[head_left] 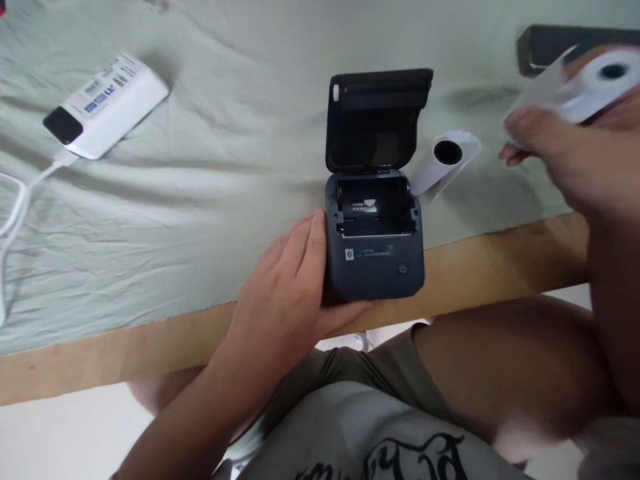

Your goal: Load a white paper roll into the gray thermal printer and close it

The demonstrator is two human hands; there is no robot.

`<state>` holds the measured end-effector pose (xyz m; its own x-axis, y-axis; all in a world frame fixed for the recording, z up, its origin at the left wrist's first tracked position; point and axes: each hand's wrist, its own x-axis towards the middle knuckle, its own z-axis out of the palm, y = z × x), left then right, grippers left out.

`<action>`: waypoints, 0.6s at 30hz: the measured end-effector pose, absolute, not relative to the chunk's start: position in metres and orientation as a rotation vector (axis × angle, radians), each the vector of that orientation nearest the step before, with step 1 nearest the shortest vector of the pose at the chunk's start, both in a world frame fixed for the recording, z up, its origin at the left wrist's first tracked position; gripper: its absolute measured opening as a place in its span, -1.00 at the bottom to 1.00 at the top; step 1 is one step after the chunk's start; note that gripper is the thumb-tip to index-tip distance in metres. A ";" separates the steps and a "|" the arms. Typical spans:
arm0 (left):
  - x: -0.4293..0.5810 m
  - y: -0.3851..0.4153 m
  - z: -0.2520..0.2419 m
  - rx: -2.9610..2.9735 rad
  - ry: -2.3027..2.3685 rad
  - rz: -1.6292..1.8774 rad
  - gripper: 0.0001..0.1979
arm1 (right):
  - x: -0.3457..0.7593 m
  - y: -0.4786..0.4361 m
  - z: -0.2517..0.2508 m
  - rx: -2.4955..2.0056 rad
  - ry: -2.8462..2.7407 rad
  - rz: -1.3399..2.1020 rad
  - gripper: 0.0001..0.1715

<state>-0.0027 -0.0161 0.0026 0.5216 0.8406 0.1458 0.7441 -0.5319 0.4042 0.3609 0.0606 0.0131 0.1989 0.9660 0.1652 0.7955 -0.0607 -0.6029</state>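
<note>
A small dark label printer [374, 273] stands at the table's front edge with its lid [373, 137] raised and its paper bay uncovered. My left hand [290, 280] grips it along its left side, the thumb lying by the lower front edge. At the upper right, my right hand [580, 150], blurred by motion, holds a white paper roll [595, 80] with a dark core and a loose strip of paper. Another white paper roll [424, 168] lies on the cloth just right of the printer, its dark core facing up.
A pale green cloth [225, 133] covers the table, whose wooden edge [150, 343] runs along the front. On the left lies a white power bank [117, 100] with a white cable [23, 207] plugged in. A dark oblong object [545, 47] is partly hidden behind my right hand.
</note>
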 end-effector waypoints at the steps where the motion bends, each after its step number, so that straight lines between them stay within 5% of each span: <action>1: -0.002 -0.016 0.003 2.472 1.325 0.468 0.00 | 0.359 0.057 0.015 -1.961 -1.603 0.360 -0.65; 7: -0.003 -0.015 0.003 2.442 1.332 0.441 0.01 | 0.380 0.058 0.005 -1.958 -1.518 -0.016 -0.48; 14: -0.008 -0.013 -0.006 2.487 1.289 0.496 0.04 | 0.383 0.052 0.001 -2.180 -1.607 0.140 -0.20; 18: -0.011 -0.011 -0.011 2.528 1.247 0.523 0.07 | 0.359 0.035 0.024 -1.680 -1.831 0.030 -0.29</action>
